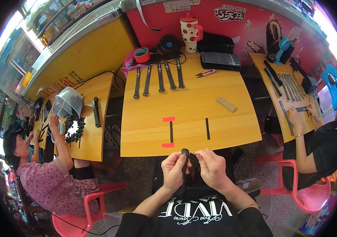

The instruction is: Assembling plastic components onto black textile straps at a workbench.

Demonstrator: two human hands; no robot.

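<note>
I see left hand (171,170) wrapped round the black bar (185,152), short of the table (145,126); right hand (212,166) pinching something thin (192,153) at its tip, too small to identify. Slip there could jab left thumb; loose grip drops bar. Farther, red tape (169,119) could snag it.

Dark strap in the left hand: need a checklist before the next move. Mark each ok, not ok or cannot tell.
1. Left hand gripping the dark strap, end exposed: ok.
2. Right hand beside that end: ok.
3. What the right hand pinches: cannot tell, too fine to identify.
4. Pink-handled snips close by: not ok, probably a stretch; they lie toward the table's far side.
5. Five dark straps on the table kept apart: ok, in a row without overlap.
6. Black strip between the two red tape pieces: ok.
</note>
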